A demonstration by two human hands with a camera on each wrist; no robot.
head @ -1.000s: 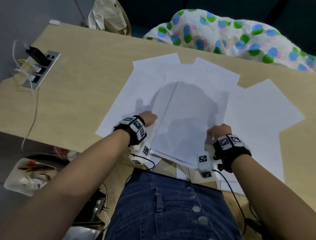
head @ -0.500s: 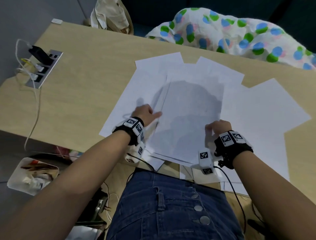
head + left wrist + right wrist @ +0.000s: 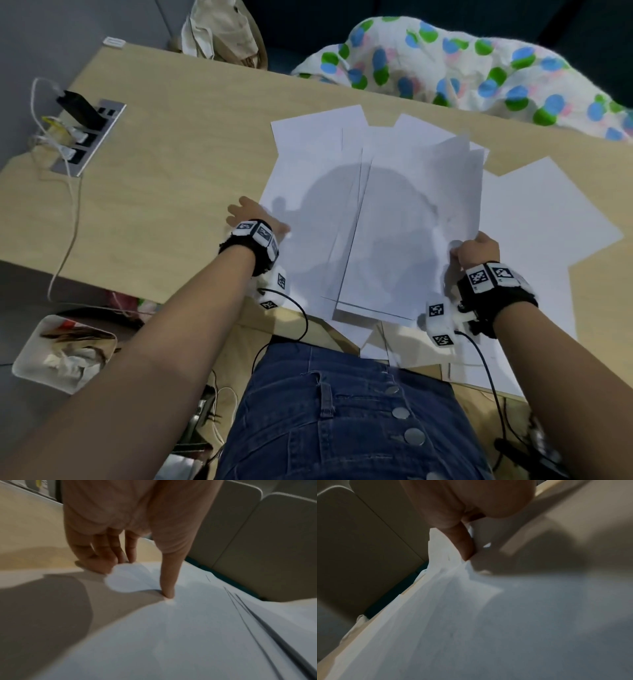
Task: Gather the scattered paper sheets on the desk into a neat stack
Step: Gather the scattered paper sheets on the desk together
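Several white paper sheets lie overlapping on the wooden desk [image 3: 164, 178]. A middle pile of sheets [image 3: 394, 240] has its right edge raised off the desk. My right hand [image 3: 474, 250] pinches that edge; the right wrist view shows the thumb [image 3: 464, 545] pressed on the bunched paper [image 3: 488, 615]. My left hand [image 3: 255, 219] is at the outer left edge of the left sheet [image 3: 308, 185]. In the left wrist view its thumb [image 3: 169, 588] presses down on the sheet [image 3: 171, 635], and its straight fingers [image 3: 102, 561] touch the desk at the paper's edge. A separate sheet [image 3: 541, 222] lies flat to the right.
A socket panel with plugs and cables [image 3: 85, 137] sits at the desk's left edge. A dotted blanket [image 3: 479, 68] and a cloth bag [image 3: 222, 31] lie beyond the far edge. Some sheets [image 3: 479, 363] overhang the near edge. A white tray of scraps [image 3: 65, 353] is on the floor.
My left hand has moved left, from the pile's left edge to the outer edge of the left sheet. My right hand has shifted right and raised the pile's right edge.
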